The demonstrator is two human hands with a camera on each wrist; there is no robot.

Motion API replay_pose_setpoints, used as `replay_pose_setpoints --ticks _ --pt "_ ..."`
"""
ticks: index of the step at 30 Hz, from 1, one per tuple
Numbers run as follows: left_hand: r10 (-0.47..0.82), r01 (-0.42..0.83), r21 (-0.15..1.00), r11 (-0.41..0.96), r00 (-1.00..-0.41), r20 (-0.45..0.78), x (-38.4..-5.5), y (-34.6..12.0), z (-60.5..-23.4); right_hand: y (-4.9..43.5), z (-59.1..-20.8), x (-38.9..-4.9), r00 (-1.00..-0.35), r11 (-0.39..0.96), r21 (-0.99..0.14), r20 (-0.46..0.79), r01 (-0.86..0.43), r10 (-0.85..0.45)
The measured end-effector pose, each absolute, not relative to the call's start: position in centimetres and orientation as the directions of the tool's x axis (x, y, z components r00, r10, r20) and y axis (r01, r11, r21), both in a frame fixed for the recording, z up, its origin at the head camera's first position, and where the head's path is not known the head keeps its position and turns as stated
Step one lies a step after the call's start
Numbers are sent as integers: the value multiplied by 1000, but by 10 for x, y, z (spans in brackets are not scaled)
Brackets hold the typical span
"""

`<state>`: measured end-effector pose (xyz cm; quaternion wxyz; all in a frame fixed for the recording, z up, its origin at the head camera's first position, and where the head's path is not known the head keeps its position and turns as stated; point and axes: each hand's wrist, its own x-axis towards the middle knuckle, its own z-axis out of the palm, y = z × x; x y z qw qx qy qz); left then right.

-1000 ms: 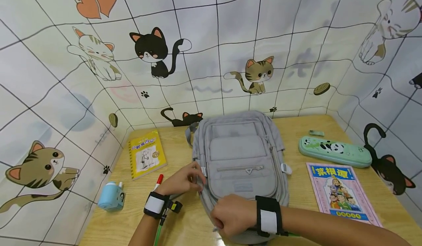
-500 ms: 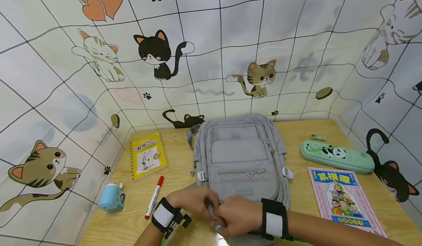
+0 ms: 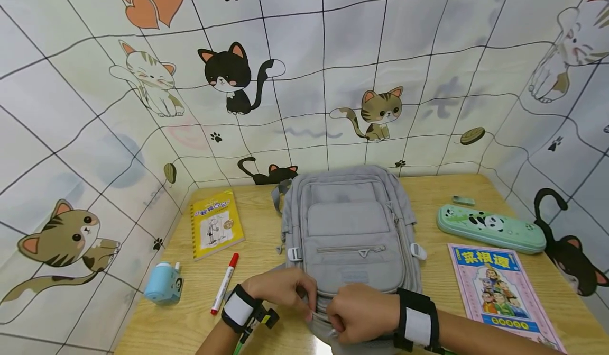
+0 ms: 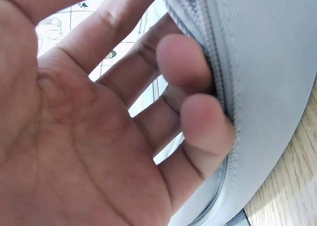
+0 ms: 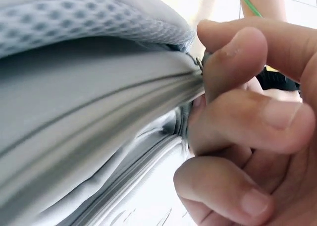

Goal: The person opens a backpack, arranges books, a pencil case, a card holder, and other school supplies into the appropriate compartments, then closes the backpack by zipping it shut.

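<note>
A grey backpack [image 3: 352, 220] lies front side up on the wooden table. At its lower left corner, my left hand [image 3: 284, 290] holds the bag's edge with bent fingers. The left wrist view shows those fingers against a zipper [image 4: 216, 52] and the grey fabric beside it. My right hand [image 3: 363, 312] is just to the right, over the bag's lower edge. In the right wrist view, its curled thumb and forefinger pinch a small zipper pull, mostly hidden, at the end of the zipper seam [image 5: 148, 94]. A padded mesh part [image 5: 89, 20] of the bag shows above.
Left of the bag are a yellow notebook [image 3: 217, 225], a red-capped marker [image 3: 224, 284] and a light blue pencil sharpener [image 3: 163, 283]. On the right are a green panda pencil case [image 3: 491, 228], a small eraser-like block [image 3: 463, 200] and a pink book [image 3: 504, 291]. Cat-printed cloth surrounds the table.
My left hand has moved from the bag's left side down to its lower corner, uncovering the marker. My right hand has slid rightward along the lower edge, away from the left hand.
</note>
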<state>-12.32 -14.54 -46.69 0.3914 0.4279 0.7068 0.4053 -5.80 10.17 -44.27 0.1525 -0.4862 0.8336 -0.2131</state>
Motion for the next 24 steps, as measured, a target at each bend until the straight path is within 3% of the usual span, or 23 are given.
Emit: replay_pose_setpoints --ticks 9,24 --pt "917 304 897 319 -340 -211 -123 -144 -467 126 -443 -57 -466 409 -572 -54 -711 -883" --pt "908 287 897 335 -354 -225 -121 -145 -465 169 -446 -58 -506 444 -687 -127 -575 -853"
